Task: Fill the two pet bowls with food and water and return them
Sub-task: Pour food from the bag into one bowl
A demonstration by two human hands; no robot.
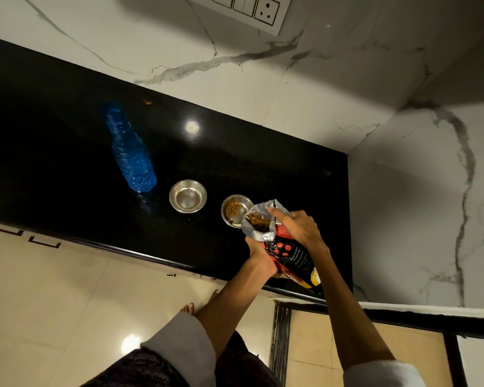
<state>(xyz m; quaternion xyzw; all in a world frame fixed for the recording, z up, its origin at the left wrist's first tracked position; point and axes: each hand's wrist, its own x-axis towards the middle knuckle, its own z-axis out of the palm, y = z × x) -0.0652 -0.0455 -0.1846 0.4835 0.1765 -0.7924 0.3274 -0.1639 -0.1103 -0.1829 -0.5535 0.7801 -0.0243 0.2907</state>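
Note:
Two small steel bowls stand on the black counter (67, 152). The left bowl (187, 196) holds clear water or nothing; I cannot tell which. The right bowl (236, 210) has brown kibble in its left half. A red-and-black pet food bag (287, 254) with a silver lining is tilted, its open mouth over the right bowl's near rim, kibble showing inside. My left hand (259, 256) grips the bag's lower side. My right hand (298, 226) grips the bag near its open top. A blue plastic water bottle (130, 150) stands to the left of the bowls.
A marble wall backs the counter and closes it off on the right, with a switch panel and socket (249, 8) high up. The counter's front edge runs just below my hands. Beige floor tiles and my bare foot (189, 307) lie beneath.

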